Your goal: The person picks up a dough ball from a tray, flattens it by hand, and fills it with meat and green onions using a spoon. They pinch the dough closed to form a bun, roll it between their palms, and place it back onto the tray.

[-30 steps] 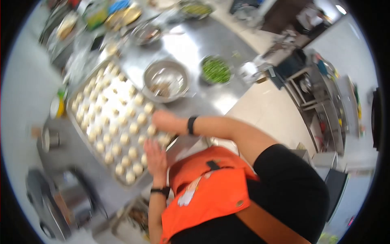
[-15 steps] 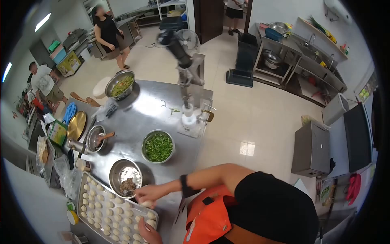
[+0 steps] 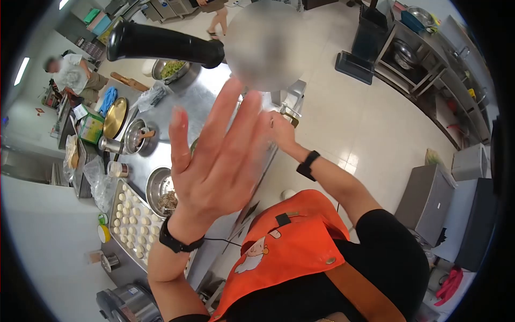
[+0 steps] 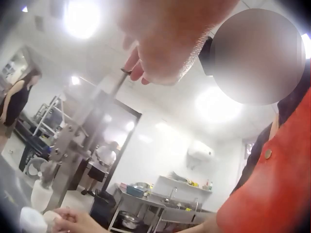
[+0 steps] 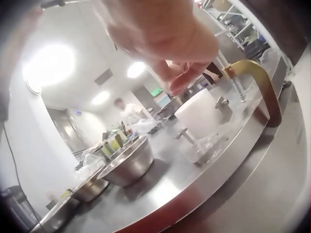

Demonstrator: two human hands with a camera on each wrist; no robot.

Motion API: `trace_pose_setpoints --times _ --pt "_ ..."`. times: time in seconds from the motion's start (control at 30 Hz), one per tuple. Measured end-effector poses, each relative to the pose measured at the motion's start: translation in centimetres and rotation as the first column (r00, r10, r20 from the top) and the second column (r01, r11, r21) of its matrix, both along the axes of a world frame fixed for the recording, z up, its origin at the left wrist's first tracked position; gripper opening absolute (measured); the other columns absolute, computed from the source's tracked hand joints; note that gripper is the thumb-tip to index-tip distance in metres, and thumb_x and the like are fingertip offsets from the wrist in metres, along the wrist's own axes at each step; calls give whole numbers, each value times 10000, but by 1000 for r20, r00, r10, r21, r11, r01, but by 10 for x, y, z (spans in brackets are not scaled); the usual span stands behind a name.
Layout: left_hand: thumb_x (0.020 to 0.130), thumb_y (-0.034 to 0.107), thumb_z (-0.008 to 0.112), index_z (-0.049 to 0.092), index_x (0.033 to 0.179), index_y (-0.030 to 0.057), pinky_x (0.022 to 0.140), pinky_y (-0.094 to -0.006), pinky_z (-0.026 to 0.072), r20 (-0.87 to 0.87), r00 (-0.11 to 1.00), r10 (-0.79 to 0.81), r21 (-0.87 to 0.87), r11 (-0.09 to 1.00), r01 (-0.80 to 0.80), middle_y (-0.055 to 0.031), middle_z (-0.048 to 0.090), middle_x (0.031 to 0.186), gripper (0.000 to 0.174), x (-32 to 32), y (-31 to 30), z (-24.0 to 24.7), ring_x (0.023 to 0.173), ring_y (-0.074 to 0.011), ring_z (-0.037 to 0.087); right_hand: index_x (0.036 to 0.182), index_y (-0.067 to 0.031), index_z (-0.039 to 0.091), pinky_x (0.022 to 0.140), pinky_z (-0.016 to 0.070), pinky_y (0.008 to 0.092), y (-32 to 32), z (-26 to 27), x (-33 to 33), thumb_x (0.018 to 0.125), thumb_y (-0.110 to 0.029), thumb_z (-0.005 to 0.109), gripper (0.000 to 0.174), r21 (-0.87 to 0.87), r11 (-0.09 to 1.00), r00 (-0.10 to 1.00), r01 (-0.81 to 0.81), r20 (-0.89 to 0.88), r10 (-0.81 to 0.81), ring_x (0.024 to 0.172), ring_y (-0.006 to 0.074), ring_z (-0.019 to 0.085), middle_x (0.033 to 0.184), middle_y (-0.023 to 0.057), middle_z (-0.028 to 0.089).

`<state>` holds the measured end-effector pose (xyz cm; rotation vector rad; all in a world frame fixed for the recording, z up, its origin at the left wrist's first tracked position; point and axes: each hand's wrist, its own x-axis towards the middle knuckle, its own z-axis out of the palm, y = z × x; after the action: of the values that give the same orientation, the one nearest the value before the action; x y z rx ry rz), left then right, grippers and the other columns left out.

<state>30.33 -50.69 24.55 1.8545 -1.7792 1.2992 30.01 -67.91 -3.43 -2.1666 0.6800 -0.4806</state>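
Head view: left hand [image 3: 214, 161] raised beside the black handle [image 3: 166, 45] of a metal press [image 4: 68, 141], right hand [image 3: 280, 129] low at its base.
The left hand's fingers are straight and spread; the right seems to pinch a pale dough piece [image 4: 50, 216] just beside a white cylinder [image 5: 200, 114] on the steel tabletop [image 3: 161, 117]. Rows of dough balls [image 3: 133, 220] sit in a tray [image 3: 114, 206] across the tabletop.
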Motion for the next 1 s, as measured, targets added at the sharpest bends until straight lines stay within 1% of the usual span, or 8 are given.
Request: trace_pose_setpoints --times 0.1,0.17,0.23,0.33,0.37,0.47,0.57,1.0 --pt "841 192 590 646 971 27 1121 -465 246 205 953 222 -156 969 -192 -111 642 951 217 16 -49 35 1016 -279 607 980 -51 571 705 488 434 6 -24 29 833 -331 640 324 -128 988 989 82 -113 -96 835 316 618 1007 140 574" --pt "814 259 644 642 940 35 1109 -425 278 148 855 496 -52 868 -494 -100 616 836 257 23 -53 56 921 -270 616 997 -33 568 759 478 447 13 -21 38 847 -336 624 343 -157 985 974 67 -205 -99 886 335 606 1043 147 560" --pt "794 396 649 618 790 44 1027 -359 362 95 840 535 179 821 -543 -65 505 660 353 10 -31 57 898 -202 576 1023 -36 565 760 474 455 18 -33 26 859 -335 607 344 -168 982 997 83 23 -80 883 350 599 1073 153 554" --pt "806 509 629 578 730 87 603 -341 512 -168 590 789 604 556 -571 -16 554 631 432 -3 31 14 649 -208 640 1013 -47 593 764 464 450 4 -48 -21 869 -338 579 326 -62 995 993 -72 86 77 882 366 588 1056 155 569" --pt "826 492 621 584 745 69 474 -375 490 -244 565 788 713 541 -446 -57 593 584 431 7 52 -9 539 -265 636 972 -48 609 743 467 441 -4 -57 -34 866 -329 575 302 -18 991 991 -134 9 134 850 356 595 985 152 594" --pt "860 417 600 579 804 11 553 -438 507 -555 412 723 737 657 -161 -192 624 626 410 42 74 -119 600 -365 635 857 -39 636 656 476 420 -8 -71 -65 853 -277 568 248 246 942 944 -228 -182 275 713 338 610 754 144 632" --pt "845 317 610 598 902 4 578 -476 501 -725 398 562 540 823 -179 -208 624 639 318 46 65 -218 603 -393 628 843 -42 637 609 483 393 -2 -87 -92 845 -224 559 199 313 915 937 -256 -154 314 632 281 627 726 120 651" --pt "823 278 657 615 977 4 542 -424 499 -809 365 461 425 887 -179 -189 611 613 317 46 56 -247 555 -334 632 818 -16 625 605 500 320 30 -80 -86 901 -193 522 221 475 823 915 -312 -81 394 609 172 634 694 86 649"
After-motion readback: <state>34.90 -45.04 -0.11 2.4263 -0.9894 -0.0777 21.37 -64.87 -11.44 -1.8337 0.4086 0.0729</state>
